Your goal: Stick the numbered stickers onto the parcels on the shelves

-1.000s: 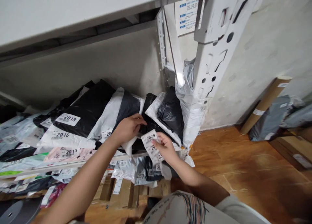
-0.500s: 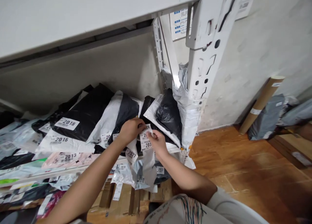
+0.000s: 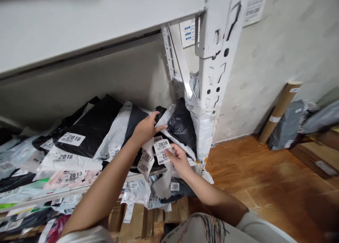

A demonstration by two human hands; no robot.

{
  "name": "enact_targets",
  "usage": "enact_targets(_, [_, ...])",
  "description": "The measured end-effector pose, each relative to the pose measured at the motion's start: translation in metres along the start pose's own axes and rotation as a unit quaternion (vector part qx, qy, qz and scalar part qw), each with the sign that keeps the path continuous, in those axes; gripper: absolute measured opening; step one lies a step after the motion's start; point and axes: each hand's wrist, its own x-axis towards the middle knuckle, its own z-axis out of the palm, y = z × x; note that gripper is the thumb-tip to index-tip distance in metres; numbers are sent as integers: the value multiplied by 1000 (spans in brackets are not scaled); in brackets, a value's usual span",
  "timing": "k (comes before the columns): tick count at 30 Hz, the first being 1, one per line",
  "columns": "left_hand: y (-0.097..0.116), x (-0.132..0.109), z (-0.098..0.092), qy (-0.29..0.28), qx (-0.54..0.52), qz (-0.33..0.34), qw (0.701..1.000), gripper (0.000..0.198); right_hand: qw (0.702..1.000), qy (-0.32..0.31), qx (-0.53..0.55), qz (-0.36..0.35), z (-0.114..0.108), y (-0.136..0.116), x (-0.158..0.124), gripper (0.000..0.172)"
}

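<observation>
My right hand (image 3: 180, 159) pinches a strip of white number labels (image 3: 162, 147), with 2030 readable at its top and the strip's tail hanging below. My left hand (image 3: 146, 128) is up and to the left of that strip, thumb and forefinger spread over the parcels, with nothing between them. Just under it a label reading 2029 (image 3: 158, 139) lies on a dark bag. Labels 2027 and 2028 (image 3: 145, 162) hang at the shelf edge. A black and white bag (image 3: 182, 126) sits behind my hands.
Bagged parcels line the shelf at left, among them a black one marked 2018 (image 3: 91, 126). A white metal post (image 3: 215, 70) rises right of my hands. More parcels lie below. A cardboard tube (image 3: 280, 112) leans against the wall, beside boxes (image 3: 315, 158).
My left hand has let go of the labels, and its fingers have opened. My right hand has moved slightly right and down with the strip. Label 2029 now lies apart from the strip.
</observation>
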Motion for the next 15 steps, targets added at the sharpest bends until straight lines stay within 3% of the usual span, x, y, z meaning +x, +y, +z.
enact_targets(4, [-7,23,4,-122,-136,51,982,39,998,-40,46,19,12,-5,32,26])
enact_targets(8, [-15,-7,4,-183,-294,61,936,36,995,-30,84,45,17,-3,26,28])
enact_targets(12, [-21,-32,2,-165,-333,-22,928,43,992,67,102,17,21,2,11,26])
enact_targets(15, [-24,-30,1,-157,-320,-13,934,42,989,107,99,-3,27,3,11,25])
